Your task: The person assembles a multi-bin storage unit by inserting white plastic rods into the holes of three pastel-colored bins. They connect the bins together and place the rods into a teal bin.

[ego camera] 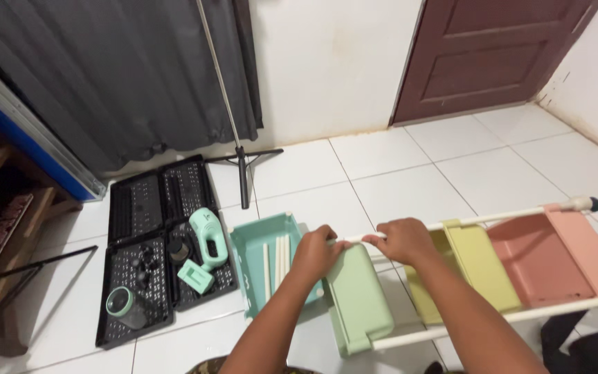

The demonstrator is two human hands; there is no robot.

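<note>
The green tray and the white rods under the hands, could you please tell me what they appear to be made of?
The green tray looks like moulded plastic: an even pastel colour, rounded corners and a soft matte sheen. The white rods look smooth and uniformly white; plastic tubing or painted metal, I cannot tell which. The left hand rests on the tray's top edge and the right hand grips the upper rod.

No packages, labels, signs or screens were visible anywhere on the floor, the walls or the door; none of the items carried a discernible label.

green tray [358, 299]: matt plastic | floor [410, 180]: glossy tile | door [493, 48]: wood
</note>
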